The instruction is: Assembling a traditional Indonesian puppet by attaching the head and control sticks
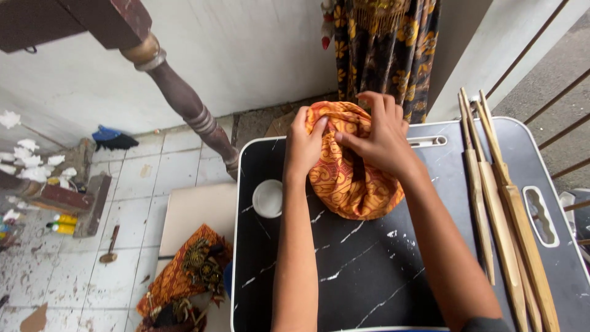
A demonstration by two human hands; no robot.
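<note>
Both hands work on a rounded bundle of orange patterned batik cloth (348,178) that sits on the far middle of a black marble-look tabletop w/ white rim (369,270). Left hand (302,147) grips the bundle's left upper edge, thumb pressed into the fabric, fingers curled over the top. Right hand (382,138) lies on the bundle's top right, fingers pinching a fold near the centre, so both are closed on the cloth, not loose. Just left of the bundle, near the left wrist, stands a small white round cup (268,198), apart from the cloth. On the right side of the tabletop lie several long pale bamboo sticks (504,209), side by side, well apart from the hands. Behind the table hangs a dark cloth w/ yellow flower print (387,49). On the tiled floor at lower left lies another orange batik piece w/ dark ornate figures (187,270); a turned brown wooden leg (184,98) slants down beside the table's far left corner
</note>
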